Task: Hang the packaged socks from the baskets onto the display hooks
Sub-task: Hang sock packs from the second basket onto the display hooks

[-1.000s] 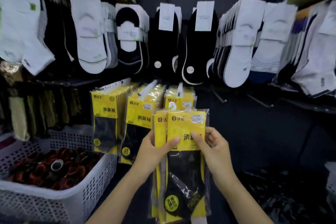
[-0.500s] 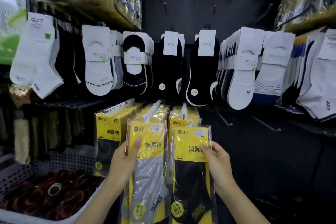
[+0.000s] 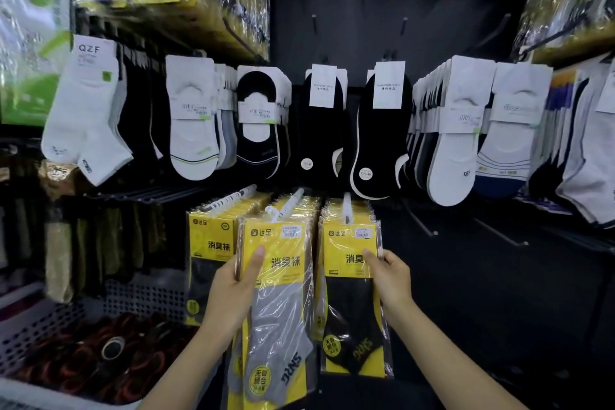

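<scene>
Left hand (image 3: 233, 289): clasped round the left edge of the grey-sock pack (image 3: 279, 296), thumb flat on the yellow front, other fingers hidden behind.
Right hand (image 3: 391, 280): pinching the right edge of the black-sock pack (image 3: 349, 296), thumb on the yellow card, other fingers curled behind.
Grey-sock pack: upright, just right of the left hand and between both hands; white hanger tab above the left thumb, at the tip of the middle hook (image 3: 291, 203). Already on that hook or only in front of it: cannot tell.
Black-sock pack: upright, just left of the right hand, at the front of the yellow row under the right hook (image 3: 346, 206). Threaded on the hook or not: cannot tell.
Third yellow row (image 3: 213, 243): hanging just above and behind the left hand.
Basket (image 3: 40, 319): white and perforated, well to the left of the left hand and lower, with dark red and black things inside.
Boat socks (image 3: 319, 130): black and white pairs on paper cards, hanging in one row high above both hands.
</scene>
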Tool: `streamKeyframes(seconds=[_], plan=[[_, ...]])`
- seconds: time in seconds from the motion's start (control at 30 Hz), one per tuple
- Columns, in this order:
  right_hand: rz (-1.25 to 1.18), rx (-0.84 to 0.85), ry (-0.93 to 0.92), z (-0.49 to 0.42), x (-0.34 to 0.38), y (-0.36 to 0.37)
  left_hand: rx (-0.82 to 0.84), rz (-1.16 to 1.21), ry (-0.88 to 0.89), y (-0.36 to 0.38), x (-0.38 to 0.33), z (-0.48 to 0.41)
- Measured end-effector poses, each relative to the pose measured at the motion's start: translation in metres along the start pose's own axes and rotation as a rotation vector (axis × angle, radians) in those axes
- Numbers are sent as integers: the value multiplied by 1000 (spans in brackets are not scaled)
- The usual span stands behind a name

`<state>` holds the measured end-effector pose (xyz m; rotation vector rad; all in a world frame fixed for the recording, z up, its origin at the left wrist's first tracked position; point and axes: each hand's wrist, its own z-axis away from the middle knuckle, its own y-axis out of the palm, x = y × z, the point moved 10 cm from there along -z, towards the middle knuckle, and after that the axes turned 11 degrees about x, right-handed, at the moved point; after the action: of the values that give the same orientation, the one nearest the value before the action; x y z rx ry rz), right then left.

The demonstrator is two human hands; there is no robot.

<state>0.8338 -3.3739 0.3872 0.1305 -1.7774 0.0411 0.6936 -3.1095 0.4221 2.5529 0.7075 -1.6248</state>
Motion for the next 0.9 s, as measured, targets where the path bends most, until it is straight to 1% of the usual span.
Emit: streamKeyframes(seconds=[0.07, 0.17, 0.27, 0.33, 0.4, 0.53, 0.6, 0.63, 0.7, 0.77, 0.83, 0.9], plan=[[-24, -26, 49, -3, -10, -2, 10, 25, -19, 5, 3, -1], [27, -94, 75, 1, -16, -13, 24, 67, -23, 12, 4, 0], [70, -188, 33, 15, -16, -28, 41, 74, -26, 15, 5, 2], [68, -199, -11, 27, -13, -31, 67, 86, -34, 20, 5, 5], [57, -102, -21, 36, -8, -19, 99, 113, -54, 29, 8, 7], [-26, 197, -10, 59, 7, 24, 116, 114, -67, 48, 14, 9], [-52, 265, -28, 69, 13, 38, 117, 134, -48, 57, 12, 10], [-57, 271, -37, 73, 15, 40, 111, 152, -35, 61, 10, 10], [-58, 230, -62, 77, 18, 37, 105, 157, -39, 66, 11, 10], [-94, 209, -76, 79, 19, 34, 127, 175, -43, 74, 12, 10], [-131, 217, -67, 80, 17, 33, 144, 214, -49, 78, 12, 12], [-154, 219, -46, 79, 14, 31, 121, 213, -21, 75, 5, 12]])
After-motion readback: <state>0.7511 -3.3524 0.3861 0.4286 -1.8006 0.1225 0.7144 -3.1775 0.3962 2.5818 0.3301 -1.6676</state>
